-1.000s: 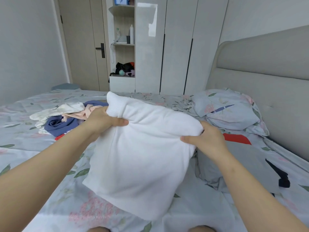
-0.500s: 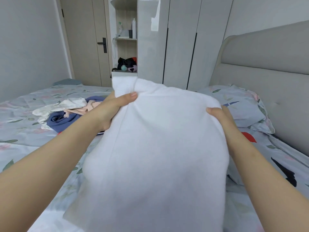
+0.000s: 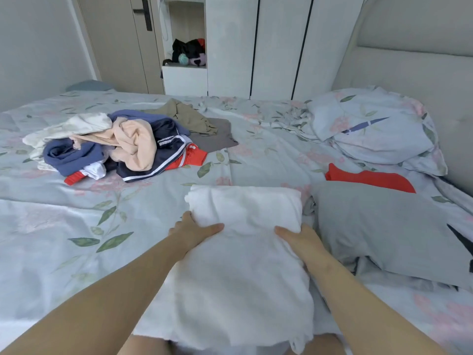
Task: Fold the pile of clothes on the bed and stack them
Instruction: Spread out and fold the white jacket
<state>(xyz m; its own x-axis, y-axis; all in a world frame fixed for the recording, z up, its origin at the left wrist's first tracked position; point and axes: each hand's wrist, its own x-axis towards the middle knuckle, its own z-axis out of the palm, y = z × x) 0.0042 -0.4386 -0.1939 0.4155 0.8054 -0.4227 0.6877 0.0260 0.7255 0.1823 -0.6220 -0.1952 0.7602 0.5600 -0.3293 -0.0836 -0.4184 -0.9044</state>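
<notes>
A white garment (image 3: pixel 240 267) lies on the bed in front of me, its far part doubled into a thick fold. My left hand (image 3: pixel 190 230) grips the fold's left side, thumb on top and fingers under the cloth. My right hand (image 3: pixel 298 238) grips its right side the same way. A loose pile of clothes (image 3: pixel 122 147) in blue, peach, cream, navy and red lies further back on the left. A grey garment (image 3: pixel 378 226) lies flat to the right, with a red one (image 3: pixel 368 176) just behind it.
The floral bedsheet (image 3: pixel 64 226) spreads wide on the left. A pillow (image 3: pixel 371 129) rests against the grey headboard (image 3: pixel 414 65) at the right. Khaki and grey clothes (image 3: pixel 197 124) lie behind the pile. Wardrobe doors (image 3: pixel 276 44) and a shelf stand beyond the bed.
The white garment was held up in the air; both hands have brought it down onto the bed and folded its far part over. My view has tilted downward.
</notes>
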